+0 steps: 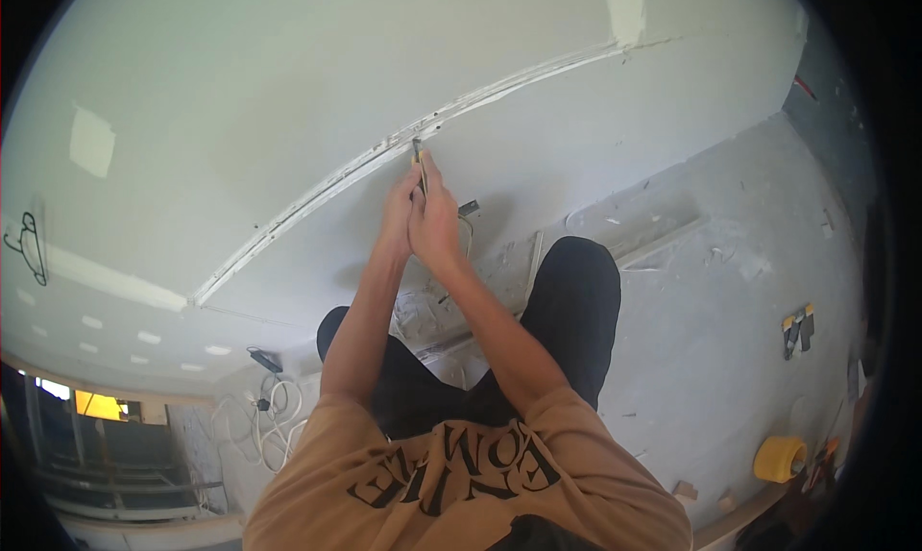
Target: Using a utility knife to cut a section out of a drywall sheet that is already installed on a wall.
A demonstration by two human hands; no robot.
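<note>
In front of me stands a pale plasterboard wall [288, 99]. A long, rough, white-edged seam [327, 191] runs across it, curved in this view. My right hand [435, 215] is closed around a slim utility knife [418, 155] with yellow and dark parts. Pressed against it, my left hand [398, 211] is closed on the same tool, and the fingers overlap so part of the handle is hidden. The knife's tip points up at the lower edge of the seam, near some small dark spots. Whether the blade touches the board is too small to tell.
Dusty scraps and a long pale strip [661, 242] lie on the floor [701, 359] by the wall. White cable [274, 424] and a black power strip [265, 360] lie at left. Scrapers [797, 330] and a yellow roll [779, 459] lie at right. A dark wire loop [36, 248] protrudes from the wall.
</note>
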